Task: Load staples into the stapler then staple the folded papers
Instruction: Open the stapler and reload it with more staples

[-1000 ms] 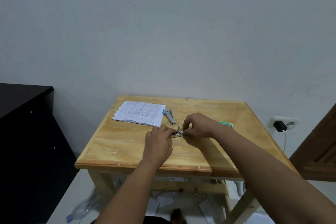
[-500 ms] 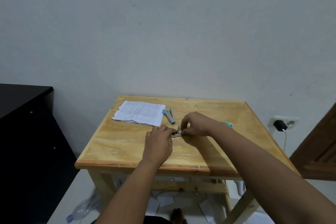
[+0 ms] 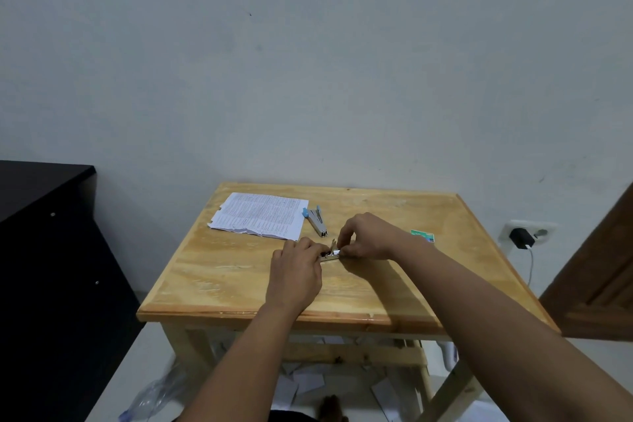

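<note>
While both hands work at loading, left hand (image 3: 295,279) and right hand (image 3: 368,236) pinch the small metal stapler (image 3: 329,254); folded papers (image 3: 260,215) lie unstapled nearby.

I count two hands over the table (image 3: 239,284) — a left hand (image 3: 294,276) and a right hand (image 3: 364,236) — both meeting at one small metal stapler (image 3: 329,254) lying on the wood. A second stapler (image 3: 317,221), with blue ends, lies just beside one stack of printed papers (image 3: 260,214). One green card or small box (image 3: 423,235) sits near my right wrist; I can't tell which it is. That makes one table, two staplers, one paper stack. Beyond it I see one wall socket (image 3: 529,229) with one black charger (image 3: 520,238) plugged in — one cable hanging. On the floor: one clear plastic bottle (image 3: 150,397) and several scattered paper scraps (image 3: 308,382), too jumbled to count.
</note>
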Motion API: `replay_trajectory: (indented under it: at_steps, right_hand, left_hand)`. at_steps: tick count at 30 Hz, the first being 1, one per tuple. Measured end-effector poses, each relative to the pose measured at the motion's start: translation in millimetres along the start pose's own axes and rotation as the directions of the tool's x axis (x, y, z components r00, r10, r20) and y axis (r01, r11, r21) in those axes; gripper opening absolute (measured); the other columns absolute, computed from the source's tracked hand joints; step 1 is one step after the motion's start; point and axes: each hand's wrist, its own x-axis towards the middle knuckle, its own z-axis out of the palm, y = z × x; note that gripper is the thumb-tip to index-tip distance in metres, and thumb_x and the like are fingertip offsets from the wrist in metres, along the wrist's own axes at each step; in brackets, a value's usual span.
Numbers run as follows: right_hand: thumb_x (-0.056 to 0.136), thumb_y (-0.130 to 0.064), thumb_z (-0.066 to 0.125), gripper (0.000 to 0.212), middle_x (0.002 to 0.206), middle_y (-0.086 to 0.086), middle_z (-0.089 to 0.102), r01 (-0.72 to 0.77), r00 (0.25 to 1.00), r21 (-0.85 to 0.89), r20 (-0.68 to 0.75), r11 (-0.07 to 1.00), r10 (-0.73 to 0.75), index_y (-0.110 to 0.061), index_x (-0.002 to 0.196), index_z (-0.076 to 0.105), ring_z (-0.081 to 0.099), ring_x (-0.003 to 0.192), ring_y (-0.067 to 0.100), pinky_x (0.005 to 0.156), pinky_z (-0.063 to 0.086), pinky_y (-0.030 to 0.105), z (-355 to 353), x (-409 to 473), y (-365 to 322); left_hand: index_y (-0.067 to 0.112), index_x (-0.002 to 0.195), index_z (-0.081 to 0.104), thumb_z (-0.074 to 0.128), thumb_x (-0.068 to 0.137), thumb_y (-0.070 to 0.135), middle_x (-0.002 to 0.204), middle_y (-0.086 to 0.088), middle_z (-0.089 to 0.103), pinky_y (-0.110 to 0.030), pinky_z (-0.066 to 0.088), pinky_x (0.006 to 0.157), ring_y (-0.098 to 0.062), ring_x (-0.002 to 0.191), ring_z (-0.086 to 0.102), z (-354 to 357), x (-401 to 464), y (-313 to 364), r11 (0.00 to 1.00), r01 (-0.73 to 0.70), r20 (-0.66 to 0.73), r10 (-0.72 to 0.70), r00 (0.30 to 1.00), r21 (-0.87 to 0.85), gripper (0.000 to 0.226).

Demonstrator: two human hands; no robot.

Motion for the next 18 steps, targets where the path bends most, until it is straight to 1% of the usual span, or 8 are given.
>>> replay_trajectory:
  at_steps: [2, 4, 8, 11, 14, 16, 18]
  right_hand:
    - [0.094, -0.027, 0.075, 0.013, 0.106, -0.006, 0.071, 0.018, 0.999, 0.014, -0.035, 1.000, -0.018, -0.021, 0.104, 0.080, 0.057, 0.096, 0.010, 0.076, 0.041, 0.026, 3.3, -2.1, 1.5]
    - [0.093, -0.028, 0.075, 0.013, 0.104, -0.008, 0.067, 0.037, 0.997, 0.025, -0.062, 0.999, -0.035, -0.025, 0.104, 0.081, 0.055, 0.097, 0.010, 0.079, 0.042, 0.028, 8.1, -4.4, 2.5]
    - [0.095, -0.031, 0.070, 0.018, 0.103, -0.007, 0.063, 0.060, 0.993, 0.018, -0.102, 0.998, -0.057, -0.031, 0.109, 0.082, 0.053, 0.093, 0.009, 0.075, 0.039, 0.027, 16.9, -6.4, 4.4]
    - [0.096, -0.037, 0.068, 0.022, 0.102, -0.009, 0.061, 0.045, 0.992, -0.006, -0.115, 0.999, -0.046, -0.031, 0.111, 0.082, 0.055, 0.095, 0.011, 0.076, 0.044, 0.029, 17.7, -8.0, 5.9]
    - [0.095, -0.042, 0.068, 0.029, 0.110, -0.006, 0.064, 0.020, 0.990, -0.033, -0.138, 0.999, -0.024, -0.027, 0.118, 0.078, 0.058, 0.098, 0.013, 0.080, 0.049, 0.030, 18.5, -11.5, 8.2]
    - [0.094, -0.041, 0.070, 0.029, 0.112, -0.006, 0.065, 0.035, 0.985, -0.007, -0.166, 0.999, -0.036, -0.028, 0.120, 0.075, 0.058, 0.098, 0.012, 0.082, 0.050, 0.029, 20.0, -14.3, 9.2]
    - [0.095, -0.037, 0.069, 0.024, 0.112, -0.007, 0.064, 0.063, 0.985, 0.008, -0.160, 0.998, -0.061, -0.029, 0.116, 0.077, 0.058, 0.097, 0.011, 0.083, 0.052, 0.030, 21.8, -16.8, 8.2]
  left_hand:
    - [0.033, 0.133, 0.067, 0.055, 0.105, 0.021, 0.123, 0.011, 0.064, -0.039, 0.046, 0.093, -0.018, 0.114, 0.053, 0.1, 0.0, 0.0, 1.000, -0.003, -0.003, 0.003, 1.000, -0.002, 0.033]
    - [0.033, 0.133, 0.068, 0.055, 0.105, 0.021, 0.124, 0.011, 0.064, -0.039, 0.046, 0.093, -0.017, 0.115, 0.052, 0.3, 0.2, -0.3, 1.000, -0.003, -0.005, 0.003, 1.000, -0.004, 0.033]
    - [0.033, 0.133, 0.068, 0.055, 0.105, 0.022, 0.123, 0.011, 0.064, -0.038, 0.046, 0.092, -0.018, 0.114, 0.052, 0.4, -0.1, -0.6, 1.000, -0.004, -0.004, 0.004, 1.000, -0.005, 0.033]
    - [0.033, 0.134, 0.067, 0.055, 0.105, 0.021, 0.123, 0.011, 0.064, -0.038, 0.045, 0.093, -0.018, 0.115, 0.052, 0.2, -0.1, 0.0, 1.000, -0.005, -0.005, 0.005, 1.000, -0.009, 0.033]
    - [0.033, 0.133, 0.068, 0.055, 0.105, 0.021, 0.122, 0.011, 0.065, -0.038, 0.046, 0.092, -0.017, 0.115, 0.053, 0.4, -0.1, -0.2, 1.000, -0.004, -0.009, 0.004, 1.000, -0.006, 0.034]
    - [0.033, 0.132, 0.068, 0.055, 0.104, 0.020, 0.121, 0.010, 0.065, -0.038, 0.045, 0.092, -0.018, 0.114, 0.053, 0.9, -0.2, -0.7, 1.000, -0.004, -0.012, 0.004, 1.000, -0.009, 0.034]
    - [0.032, 0.132, 0.068, 0.055, 0.104, 0.020, 0.121, 0.010, 0.065, -0.038, 0.045, 0.092, -0.018, 0.114, 0.053, 1.3, -0.1, -0.7, 1.000, -0.005, -0.010, 0.005, 1.000, -0.010, 0.033]
